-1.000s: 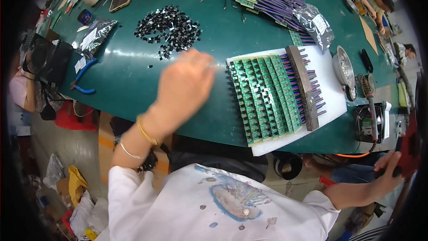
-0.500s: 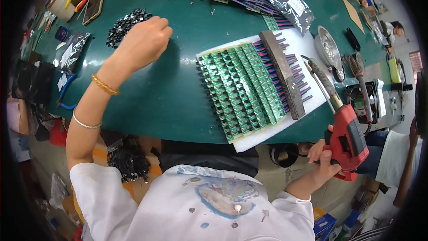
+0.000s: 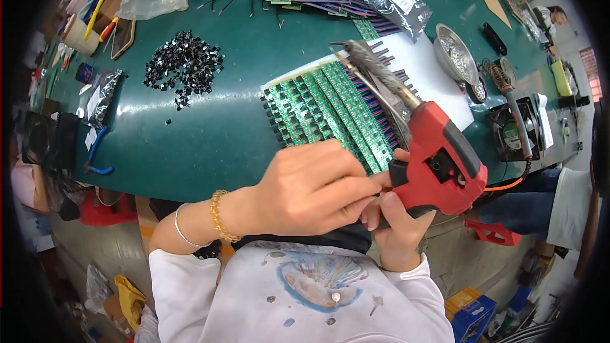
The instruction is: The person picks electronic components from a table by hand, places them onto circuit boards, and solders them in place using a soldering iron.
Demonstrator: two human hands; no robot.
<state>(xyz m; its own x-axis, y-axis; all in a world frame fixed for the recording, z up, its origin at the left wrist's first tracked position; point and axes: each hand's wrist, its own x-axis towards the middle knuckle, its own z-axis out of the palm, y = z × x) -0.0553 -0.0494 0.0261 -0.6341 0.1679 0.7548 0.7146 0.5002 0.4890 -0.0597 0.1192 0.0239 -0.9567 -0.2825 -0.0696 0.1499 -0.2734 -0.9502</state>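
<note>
Okay, my right hand (image 3: 399, 228) grips soldering gun (image 3: 438, 146), 3 o'clock; left hand (image 3: 308, 190) alongside, hold unclear. Likely heavy: take handle (image 3: 422, 209).

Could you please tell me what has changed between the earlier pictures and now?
The left hand has moved right, from near the pile of black connectors to the right hand; whether it grips anything is hidden. The right hand has swung the red soldering gun up and left, over the white foam. The pile and green circuit boards stay put.
</note>
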